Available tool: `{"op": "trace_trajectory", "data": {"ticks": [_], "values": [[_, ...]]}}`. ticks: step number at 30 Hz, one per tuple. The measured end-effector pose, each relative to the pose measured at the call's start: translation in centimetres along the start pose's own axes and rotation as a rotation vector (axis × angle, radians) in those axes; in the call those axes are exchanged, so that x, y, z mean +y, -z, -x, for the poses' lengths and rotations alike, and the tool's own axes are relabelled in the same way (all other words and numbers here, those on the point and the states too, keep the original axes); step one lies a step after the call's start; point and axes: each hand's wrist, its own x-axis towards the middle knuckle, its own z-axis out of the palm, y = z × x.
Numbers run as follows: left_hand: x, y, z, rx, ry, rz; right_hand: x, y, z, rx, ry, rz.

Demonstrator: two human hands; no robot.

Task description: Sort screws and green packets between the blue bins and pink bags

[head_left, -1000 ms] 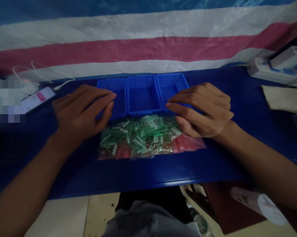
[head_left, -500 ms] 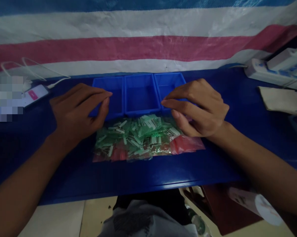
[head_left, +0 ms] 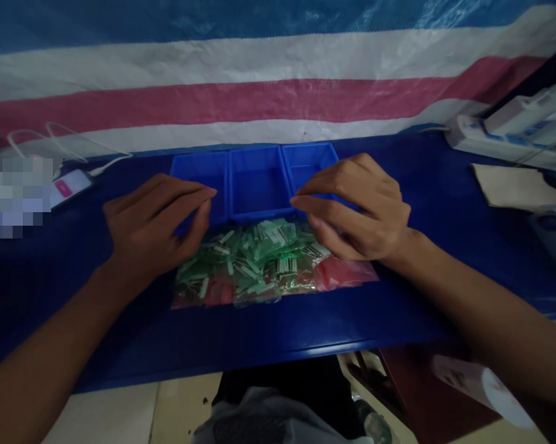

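Head view; clock positions refer to its centre. I have the left hand [head_left: 155,225] at 9 o'clock, over the desk [head_left: 259,339], back of the hand uppermost. Its fingers are loosely curled; a small gap separates the index tip from the thumb, and I see nothing held. I have the right hand [head_left: 359,206] at 3 o'clock, fingers bent inward, with a narrow gap between index tip and thumb and nothing visibly held. The 2 hands are apart.

The pile of plastic bags [head_left: 264,246] lies on the desk at 6 o'clock. Most bags are clear green with small pale strips inside; red plastic [head_left: 345,274] shows at 4 o'clock. The right thumb overlaps the pile; I cannot tell whether it touches.

A row of 3 blue trays [head_left: 254,185], just beyond the pile, runs from 10 to 1 o'clock. The hands partly cover the 2 end trays.

Periphery: phone [head_left: 72,187], 9 o'clock; power strip [head_left: 486,148], 2 to 3 o'clock; beige sheet [head_left: 509,188], 3 o'clock; striped backdrop [head_left: 269,102], 12 o'clock.
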Motion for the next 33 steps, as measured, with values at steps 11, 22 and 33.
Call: {"op": "trace_trajectory", "data": {"ticks": [11,22,33], "values": [[0.42,0.27,0.03,-0.065,0.045,0.002,0.68,0.03,0.15,-0.009,-0.027,-0.029],[-0.04,0.1,0.06,-0.006,0.07,0.048,0.85,0.21,0.06,0.012,-0.016,0.064],[0.25,0.5,-0.09,-0.013,0.052,0.035,0.35,0.35,-0.26,-0.028,0.015,0.037]]}}
